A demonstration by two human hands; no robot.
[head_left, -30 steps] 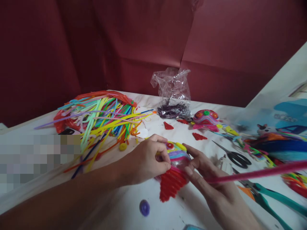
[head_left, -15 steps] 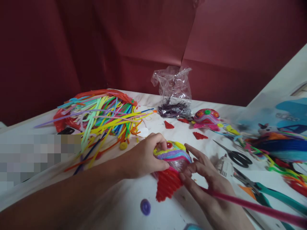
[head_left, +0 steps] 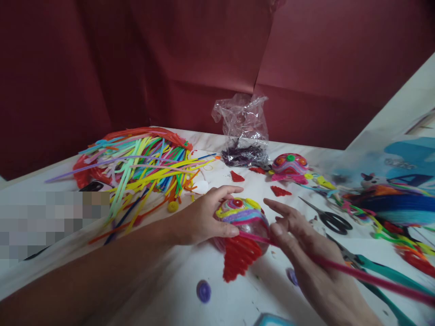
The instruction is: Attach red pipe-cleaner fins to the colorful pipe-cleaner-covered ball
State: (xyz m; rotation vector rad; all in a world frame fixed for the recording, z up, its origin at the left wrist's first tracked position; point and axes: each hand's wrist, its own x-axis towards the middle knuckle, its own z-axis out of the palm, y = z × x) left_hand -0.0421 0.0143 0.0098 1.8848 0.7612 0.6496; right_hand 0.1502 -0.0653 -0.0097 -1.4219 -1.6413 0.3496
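Note:
A clear rounded ball [head_left: 256, 227] is partly covered in coloured pipe cleaner bands and carries a red coiled eye. A red ridged triangular fin [head_left: 240, 259] points toward me from its near side. My left hand [head_left: 212, 219] is closed round the ball's left side, its thumb pressing the end of a magenta pipe cleaner [head_left: 360, 271] against the surface. From there the pipe cleaner runs right, passing through my right hand [head_left: 302, 246], and trails to the right edge. That hand grips it near the ball, index finger stretched forward; the palm side is hidden.
Loose pipe cleaners [head_left: 146, 163] heap on a red bag at left. A clear bag [head_left: 243, 131] and a finished pink ball [head_left: 290, 167] stand behind. Scissors [head_left: 335, 222] and green-handled pliers [head_left: 384, 271] lie right. Purple coils [head_left: 204, 291] and red triangles [head_left: 237, 176] are scattered about.
My right hand has moved right and slightly toward me, off the ball, drawing the pipe cleaner along. My left fingers have straightened over the ball's top. A second purple coil now shows.

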